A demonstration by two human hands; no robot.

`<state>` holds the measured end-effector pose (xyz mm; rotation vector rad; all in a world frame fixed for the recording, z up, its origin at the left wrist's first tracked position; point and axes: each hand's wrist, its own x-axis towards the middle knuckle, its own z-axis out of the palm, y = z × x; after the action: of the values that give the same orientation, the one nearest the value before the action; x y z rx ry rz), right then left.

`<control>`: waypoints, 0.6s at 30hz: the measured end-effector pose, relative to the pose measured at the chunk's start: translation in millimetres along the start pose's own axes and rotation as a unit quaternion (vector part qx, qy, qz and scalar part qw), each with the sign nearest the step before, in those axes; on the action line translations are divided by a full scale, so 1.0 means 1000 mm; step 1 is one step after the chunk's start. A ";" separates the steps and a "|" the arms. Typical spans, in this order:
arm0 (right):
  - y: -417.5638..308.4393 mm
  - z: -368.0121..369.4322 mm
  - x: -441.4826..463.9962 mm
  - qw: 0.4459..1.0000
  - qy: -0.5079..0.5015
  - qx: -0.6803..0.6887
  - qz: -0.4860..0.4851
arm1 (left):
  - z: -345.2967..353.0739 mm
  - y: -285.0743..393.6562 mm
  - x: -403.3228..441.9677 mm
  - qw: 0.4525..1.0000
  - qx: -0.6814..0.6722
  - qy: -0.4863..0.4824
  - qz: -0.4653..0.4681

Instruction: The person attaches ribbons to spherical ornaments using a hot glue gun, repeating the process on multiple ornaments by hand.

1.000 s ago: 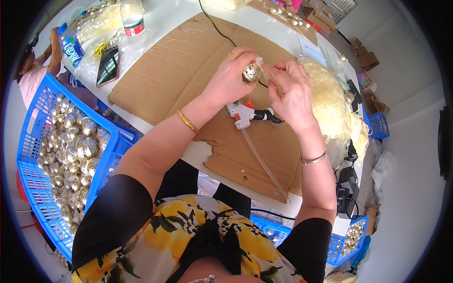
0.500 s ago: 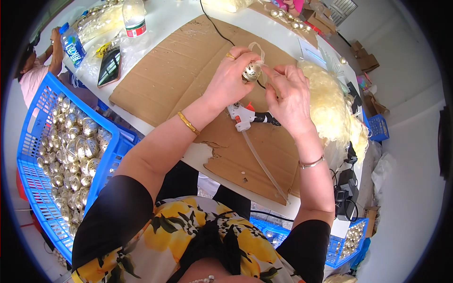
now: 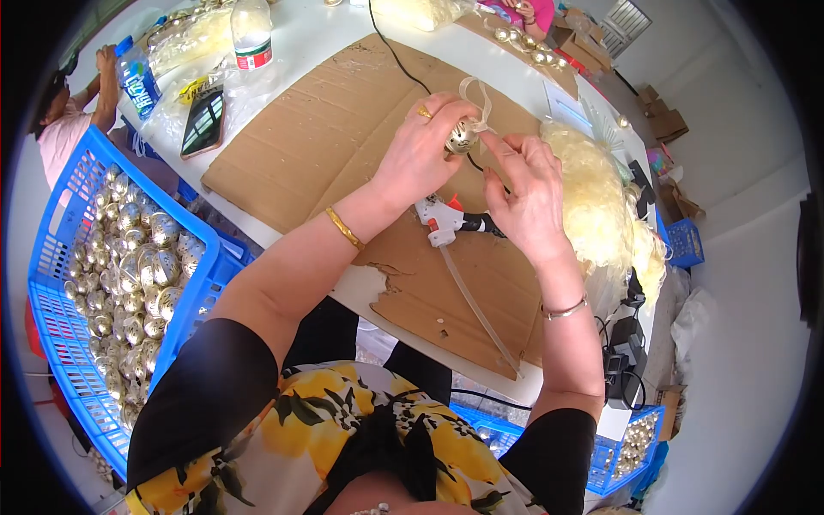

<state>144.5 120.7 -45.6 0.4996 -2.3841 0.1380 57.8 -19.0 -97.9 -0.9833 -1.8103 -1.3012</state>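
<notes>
My left hand (image 3: 427, 144) is closed around a silvery-gold jingle bell (image 3: 460, 139) with dark markings, held above the cardboard. A sheer pale ribbon loop (image 3: 484, 96) rises from the top of the bell. My right hand (image 3: 528, 184) has its index finger stretched out, its tip touching the ribbon's base. Its thumb stands apart from that finger, and the other fingers are bent. Below the hands a white glue gun (image 3: 440, 225) lies on the cardboard (image 3: 326, 129), a clear glue stick (image 3: 472, 296) trailing from its back.
A blue basket (image 3: 193, 283) full of similar bells (image 3: 133, 275) stands at my left. A phone (image 3: 203, 122), bottles (image 3: 251, 39) and plastic bags lie at the table's left. Pale ribbon pieces (image 3: 592, 197) are heaped at the right. Two other people sit beyond the table.
The ribbon loop has tilted to the right, and the bell has turned slightly in my left hand. My right index finger remains at the ribbon's base. The whole view has shifted slightly.
</notes>
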 end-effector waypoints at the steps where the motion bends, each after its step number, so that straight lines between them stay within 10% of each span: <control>1: -0.001 -0.003 0.000 1.000 0.009 0.014 -0.003 | 0.001 -0.001 0.000 1.000 0.000 0.002 0.002; 18: -0.003 0.008 0.003 0.999 -0.005 0.045 0.025 | 0.009 -0.009 -0.008 0.981 -0.144 -0.023 -0.125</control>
<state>139.2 114.9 -50.1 0.4844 -2.4092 0.2672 52.9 -13.5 -111.2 -0.9637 -1.8598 -1.7459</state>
